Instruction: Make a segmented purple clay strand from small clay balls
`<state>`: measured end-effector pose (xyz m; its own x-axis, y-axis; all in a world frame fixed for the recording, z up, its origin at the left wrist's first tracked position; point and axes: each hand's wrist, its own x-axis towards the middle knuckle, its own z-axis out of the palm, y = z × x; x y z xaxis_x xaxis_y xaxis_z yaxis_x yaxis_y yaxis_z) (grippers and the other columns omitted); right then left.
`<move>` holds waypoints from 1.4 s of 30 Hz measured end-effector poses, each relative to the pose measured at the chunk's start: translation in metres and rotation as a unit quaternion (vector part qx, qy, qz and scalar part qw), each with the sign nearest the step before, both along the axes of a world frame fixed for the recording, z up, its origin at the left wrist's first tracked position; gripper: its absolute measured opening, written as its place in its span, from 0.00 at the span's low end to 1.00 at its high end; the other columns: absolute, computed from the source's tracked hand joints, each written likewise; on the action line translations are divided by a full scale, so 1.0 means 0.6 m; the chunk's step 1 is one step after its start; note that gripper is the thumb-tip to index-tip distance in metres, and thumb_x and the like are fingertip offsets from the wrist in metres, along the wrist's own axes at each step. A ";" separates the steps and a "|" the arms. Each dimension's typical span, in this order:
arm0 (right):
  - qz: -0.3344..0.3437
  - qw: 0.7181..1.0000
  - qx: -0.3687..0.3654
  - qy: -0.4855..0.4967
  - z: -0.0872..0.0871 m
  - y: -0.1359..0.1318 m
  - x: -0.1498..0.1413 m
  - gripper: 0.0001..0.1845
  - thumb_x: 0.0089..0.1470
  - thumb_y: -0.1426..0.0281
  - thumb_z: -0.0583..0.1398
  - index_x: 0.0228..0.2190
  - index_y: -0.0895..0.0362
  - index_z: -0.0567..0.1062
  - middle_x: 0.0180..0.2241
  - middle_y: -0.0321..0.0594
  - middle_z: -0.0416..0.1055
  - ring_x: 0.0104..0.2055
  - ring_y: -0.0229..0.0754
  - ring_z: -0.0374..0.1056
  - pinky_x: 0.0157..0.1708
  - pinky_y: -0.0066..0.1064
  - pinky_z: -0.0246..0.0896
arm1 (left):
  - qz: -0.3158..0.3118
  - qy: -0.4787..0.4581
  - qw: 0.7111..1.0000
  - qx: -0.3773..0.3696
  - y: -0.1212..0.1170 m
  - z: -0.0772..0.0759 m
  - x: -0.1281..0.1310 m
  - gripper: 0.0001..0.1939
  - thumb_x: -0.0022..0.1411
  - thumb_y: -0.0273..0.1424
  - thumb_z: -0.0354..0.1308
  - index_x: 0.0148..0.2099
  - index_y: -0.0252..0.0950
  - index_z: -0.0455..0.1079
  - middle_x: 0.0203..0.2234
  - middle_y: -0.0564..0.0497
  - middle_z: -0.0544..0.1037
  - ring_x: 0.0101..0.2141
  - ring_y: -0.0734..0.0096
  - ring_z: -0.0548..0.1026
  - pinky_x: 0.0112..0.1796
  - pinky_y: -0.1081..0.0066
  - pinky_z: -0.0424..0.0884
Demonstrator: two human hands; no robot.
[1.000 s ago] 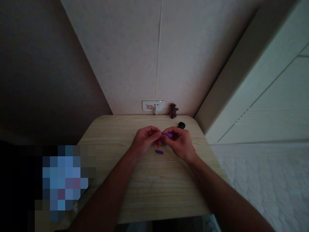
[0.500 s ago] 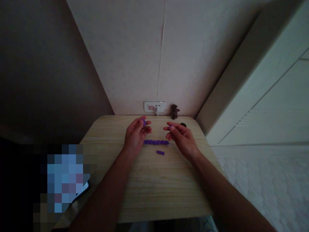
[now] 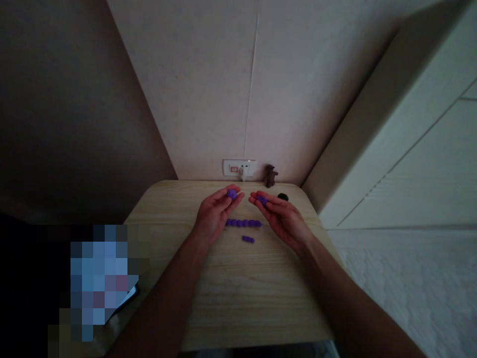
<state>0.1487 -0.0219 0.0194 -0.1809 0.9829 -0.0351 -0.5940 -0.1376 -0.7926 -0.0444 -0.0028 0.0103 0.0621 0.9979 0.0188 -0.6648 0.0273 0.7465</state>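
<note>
My left hand (image 3: 211,218) is raised over the far part of the wooden table, its fingers closed round a purple clay ball (image 3: 231,194). Opposite it, my right hand (image 3: 286,221) pinches a smaller purple clay piece (image 3: 262,200) between thumb and fingers. The two hands are a short gap apart, fingertips facing each other. Below and between them lies a row of purple clay balls (image 3: 245,223) joined side by side, its left end beside my left hand. Nearer to me is a shorter, thinner row of purple balls (image 3: 248,239).
The pale wooden table (image 3: 257,298) meets the wall. A small brown bear figure (image 3: 271,176) stands at its back edge, with a dark round thing (image 3: 283,197) close by. A wall socket (image 3: 239,168) holds a white plug. A blurred-out bright screen (image 3: 100,283) is at left.
Both hands have come closer together. My left hand has turned so the clay ball shows more fully, and the piece in my right hand is more exposed. The rows on the table are unchanged.
</note>
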 end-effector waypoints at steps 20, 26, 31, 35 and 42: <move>-0.037 0.997 -0.010 -0.069 -0.008 0.007 0.011 0.19 0.52 0.54 0.70 0.30 0.56 0.74 0.16 0.24 0.57 0.14 0.31 0.55 0.11 0.23 0.54 | 0.020 0.040 0.999 0.016 0.000 0.003 -0.001 0.21 0.49 0.42 0.75 0.31 0.34 0.70 0.19 0.58 0.69 0.21 0.75 0.75 0.23 0.75 0.71; -0.030 0.998 -0.034 -0.031 0.000 0.004 0.010 0.08 0.54 0.66 0.63 0.28 0.56 0.70 0.19 0.24 0.46 0.18 0.30 0.41 0.15 0.20 0.40 | 0.006 0.014 1.000 -0.008 -0.003 0.009 -0.003 0.15 0.51 0.35 0.73 0.33 0.33 0.70 0.18 0.60 0.63 0.19 0.82 0.65 0.21 0.80 0.60; -0.014 0.999 -0.040 0.012 -0.002 0.006 0.007 0.03 0.50 0.71 0.62 0.26 0.56 0.72 0.20 0.27 0.51 0.19 0.32 0.46 0.17 0.22 0.43 | -0.015 0.008 1.000 -0.010 -0.003 0.012 -0.003 0.11 0.51 0.31 0.71 0.31 0.32 0.72 0.18 0.58 0.63 0.21 0.82 0.65 0.23 0.79 0.60; 0.015 0.999 -0.041 0.024 -0.002 0.007 0.007 0.06 0.53 0.69 0.61 0.33 0.57 0.78 0.23 0.34 0.63 0.24 0.36 0.57 0.23 0.27 0.58 | 0.011 0.012 1.000 0.009 -0.001 0.007 -0.001 0.11 0.52 0.32 0.70 0.37 0.33 0.77 0.20 0.55 0.69 0.24 0.79 0.69 0.26 0.77 0.64; 0.002 1.000 -0.003 0.012 -0.006 0.009 0.012 0.11 0.51 0.68 0.69 0.38 0.57 0.81 0.31 0.37 0.74 0.32 0.36 0.67 0.34 0.28 0.67 | 0.027 0.049 0.998 -0.013 -0.002 0.007 -0.002 0.21 0.43 0.36 0.78 0.39 0.31 0.80 0.25 0.48 0.81 0.27 0.74 0.76 0.30 0.73 0.71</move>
<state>0.1557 -0.0164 0.0161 -0.1849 0.9821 -0.0370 -0.6123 -0.1446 -0.7773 -0.0454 -0.0040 0.0143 0.0093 0.9999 -0.0102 -0.5891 0.0138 0.8079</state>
